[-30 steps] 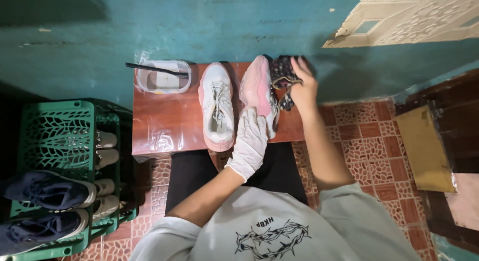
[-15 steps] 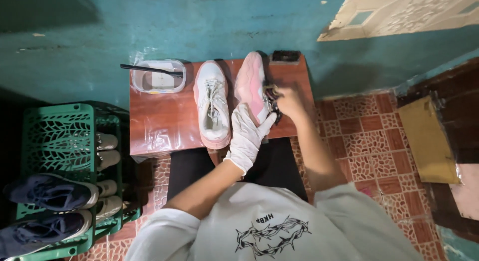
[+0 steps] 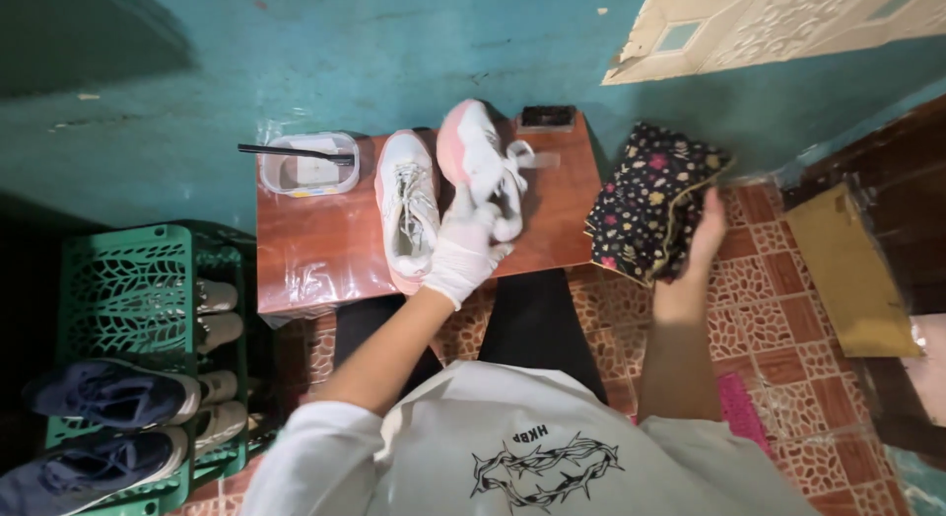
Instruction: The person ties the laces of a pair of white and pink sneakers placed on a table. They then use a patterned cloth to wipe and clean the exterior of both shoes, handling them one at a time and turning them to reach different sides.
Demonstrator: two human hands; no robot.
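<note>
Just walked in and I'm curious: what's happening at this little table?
A person sits at a small brown table. The gloved left hand holds a pink and white sneaker tilted up on it, beside its mate lying flat. The bare right hand grips a dark floral cloth off to the right. A clear tub and a brush sit at the back.

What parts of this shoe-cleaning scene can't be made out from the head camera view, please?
- Tilted pink and white sneaker: its heel end is covered by the gloved left hand.
- Floral cloth: the right hand hides part of it, so its shape is unclear.
- Clear tub: contents too small and glary to identify.
- Green crate: the dark shoes are cut off by the bottom-left frame edge.
</note>
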